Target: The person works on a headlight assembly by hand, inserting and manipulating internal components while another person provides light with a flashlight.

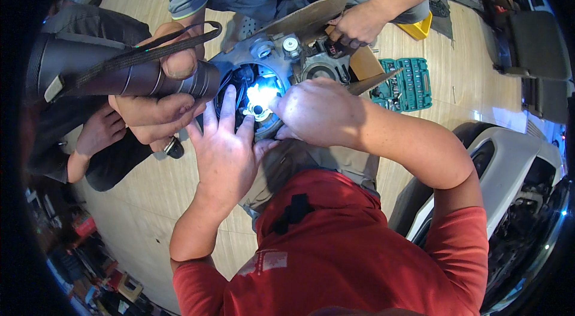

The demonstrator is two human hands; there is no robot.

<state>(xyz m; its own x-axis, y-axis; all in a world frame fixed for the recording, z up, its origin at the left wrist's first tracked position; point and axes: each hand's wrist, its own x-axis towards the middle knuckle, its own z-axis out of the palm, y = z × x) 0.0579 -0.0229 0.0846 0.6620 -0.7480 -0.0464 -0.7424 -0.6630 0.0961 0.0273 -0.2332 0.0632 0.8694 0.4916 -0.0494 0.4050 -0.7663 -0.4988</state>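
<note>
A grey housing with a round opening (281, 68) lies in front of me, with dark wires and small parts inside. Glare whitens its middle, hiding detail there. My left hand (223, 154) rests at the opening's near left side, fingers spread and stretched over the wires. At the opening's right side, my right hand (320, 114) is closed with its fingertips pointing into the lit part; whatever they grip is hidden. From the left, another person's hand (156, 115) holds a black flashlight (129, 79) with a wrist strap, its beam falling into the housing.
Opposite me, a co-worker's hand (362, 23) touches an opened cardboard box (365, 63) around mechanical parts. A green socket set case (413, 84) and a yellow tray (417, 27) are on the floor to the right. A pale vehicle panel (503, 154) stands close by my right arm.
</note>
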